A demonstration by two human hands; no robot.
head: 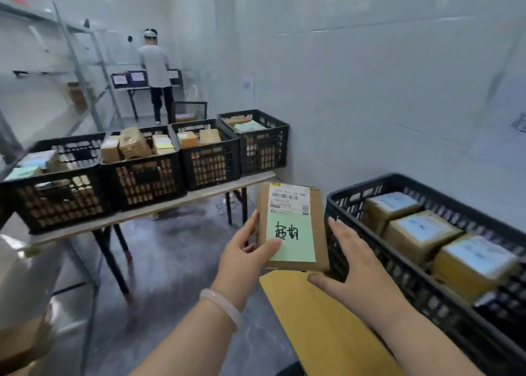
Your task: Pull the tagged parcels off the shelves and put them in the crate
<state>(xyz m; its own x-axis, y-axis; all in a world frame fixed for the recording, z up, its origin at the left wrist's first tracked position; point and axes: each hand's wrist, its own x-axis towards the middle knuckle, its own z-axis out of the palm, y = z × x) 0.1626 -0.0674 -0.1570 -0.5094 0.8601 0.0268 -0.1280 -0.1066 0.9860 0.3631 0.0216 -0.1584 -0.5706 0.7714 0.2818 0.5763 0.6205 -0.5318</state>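
A small cardboard parcel [296,227] with a white shipping label and a green tag with handwriting is held in front of me. My left hand [244,259] grips its lower left corner, thumb lying on the green tag. My right hand [353,262] is at the parcel's right edge, thumb under its lower right corner and fingers straight beside it. Just to the right stands a black plastic crate [398,264] holding several labelled cardboard boxes [421,230].
A yellow-brown table top [321,318] lies under the crate. A long table [159,207] on the left carries several black crates [142,170] of parcels. Metal shelving [82,71] stands at far left. A person [156,74] works at a table in the back.
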